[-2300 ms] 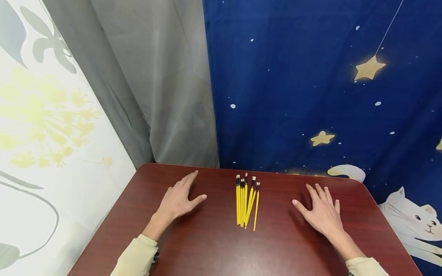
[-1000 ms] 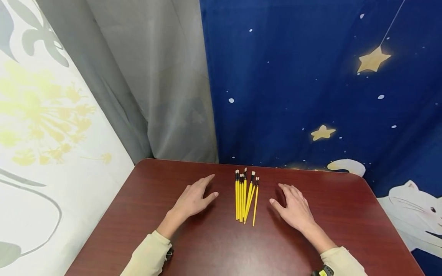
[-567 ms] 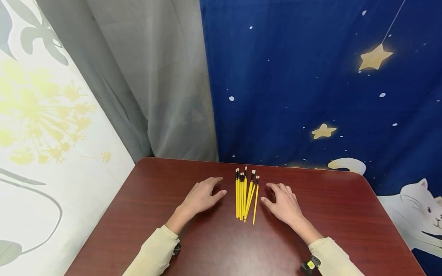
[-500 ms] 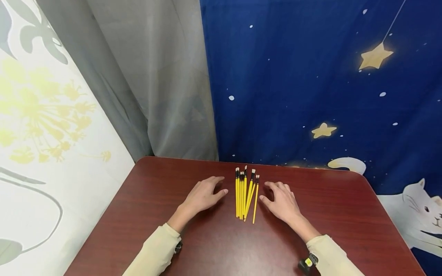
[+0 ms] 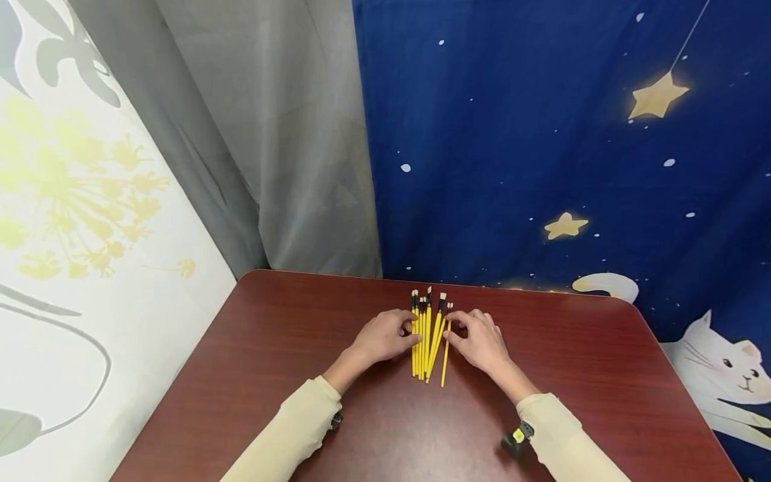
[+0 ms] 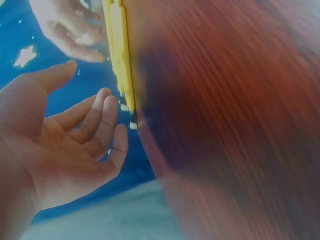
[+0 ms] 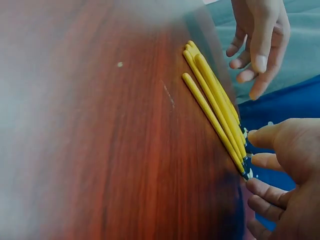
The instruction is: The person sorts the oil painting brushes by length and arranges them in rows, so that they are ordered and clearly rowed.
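Observation:
Several yellow-handled paintbrushes point(image 5: 424, 341) with black ferrules and pale bristles lie side by side on the table, bristles pointing away. One thin paintbrush point(image 5: 445, 365) sits slightly apart on the right. My left hand point(image 5: 385, 337) is at the left of the bunch, its thumb over the handles in the head view; in the left wrist view its fingers are loosely bent with nothing between them. From the right, my right hand point(image 5: 478, 341) reaches the thin brush, thumb and forefinger beside its upper part. The right wrist view shows those fingers point(image 7: 265, 137) apart, near the bristle ends.
The dark red wooden table point(image 5: 373, 428) has rounded far corners. Behind it hang a grey curtain point(image 5: 313, 167) and a blue curtain point(image 5: 482, 167) with stars and a cat. A white patterned curtain point(image 5: 150, 321) lines the left side.
Both hands have moved inward from the two sides, right up to the paintbrushes, and their fingers have bent more. The brushes lie as before.

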Tool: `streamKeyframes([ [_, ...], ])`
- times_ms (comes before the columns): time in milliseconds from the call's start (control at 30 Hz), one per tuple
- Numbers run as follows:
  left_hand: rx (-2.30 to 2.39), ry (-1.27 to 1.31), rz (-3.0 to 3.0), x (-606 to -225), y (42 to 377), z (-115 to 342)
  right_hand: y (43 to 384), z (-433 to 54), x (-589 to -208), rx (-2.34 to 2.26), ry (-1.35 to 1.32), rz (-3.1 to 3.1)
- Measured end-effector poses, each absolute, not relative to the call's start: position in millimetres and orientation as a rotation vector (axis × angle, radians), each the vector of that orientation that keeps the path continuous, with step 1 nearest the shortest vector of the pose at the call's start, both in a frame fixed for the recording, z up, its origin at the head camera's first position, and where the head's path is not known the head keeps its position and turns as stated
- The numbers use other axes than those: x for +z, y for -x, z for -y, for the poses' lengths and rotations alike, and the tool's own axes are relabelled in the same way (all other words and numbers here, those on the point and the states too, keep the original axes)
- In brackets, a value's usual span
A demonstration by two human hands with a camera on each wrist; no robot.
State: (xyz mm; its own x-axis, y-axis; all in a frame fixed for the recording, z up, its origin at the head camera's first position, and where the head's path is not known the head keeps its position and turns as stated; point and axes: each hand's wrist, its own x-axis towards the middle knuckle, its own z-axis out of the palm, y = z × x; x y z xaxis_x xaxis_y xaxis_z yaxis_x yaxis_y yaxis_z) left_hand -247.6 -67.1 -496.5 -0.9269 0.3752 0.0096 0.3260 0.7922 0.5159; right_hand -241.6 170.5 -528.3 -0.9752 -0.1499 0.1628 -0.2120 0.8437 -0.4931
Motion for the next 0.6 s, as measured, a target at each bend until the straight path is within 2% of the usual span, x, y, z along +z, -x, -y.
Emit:
streamKeyframes([
  [233,0.706,-0.502,-2.965,-501,262,41,256,-161,-528,0.804,-0.206,2.880],
  [600,0.578,-0.378,-3.028,-505,279,25,271,-152,-530,0.841,-0.158,2.906],
])
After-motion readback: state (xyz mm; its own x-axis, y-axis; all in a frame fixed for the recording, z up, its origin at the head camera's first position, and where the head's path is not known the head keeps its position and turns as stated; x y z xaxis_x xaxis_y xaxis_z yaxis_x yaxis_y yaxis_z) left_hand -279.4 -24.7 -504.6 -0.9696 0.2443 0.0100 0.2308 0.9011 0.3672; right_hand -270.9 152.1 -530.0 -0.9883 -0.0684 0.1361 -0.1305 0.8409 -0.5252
